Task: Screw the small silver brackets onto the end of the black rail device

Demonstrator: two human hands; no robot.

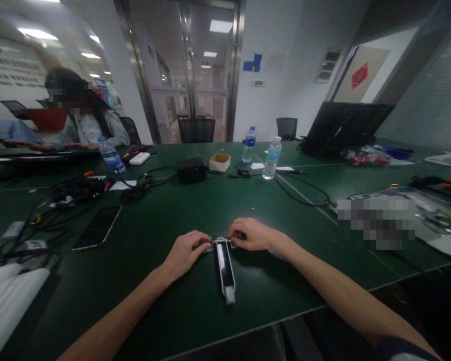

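Observation:
A long, narrow white-framed device [225,268] with a dark panel and a whitish block at its near end lies on the green table, pointing away from me. My left hand [186,253] pinches a small part at the left of its far end, thumb and fingers pressed together. On the opposite side, my right hand [253,234] is closed in a like pinch at the right of that end. What exactly sits between the fingertips is too small to make out. Beyond my hands, a tiny ring-shaped piece [252,209] rests on the tabletop.
To the left are a phone [98,227] and tangled black cables [75,188]. Farther back stand a black box [191,169], a small open carton [220,162] and water bottles [272,158]. An opened panel with circuit boards [439,218] lies right. A person [86,115] sits across.

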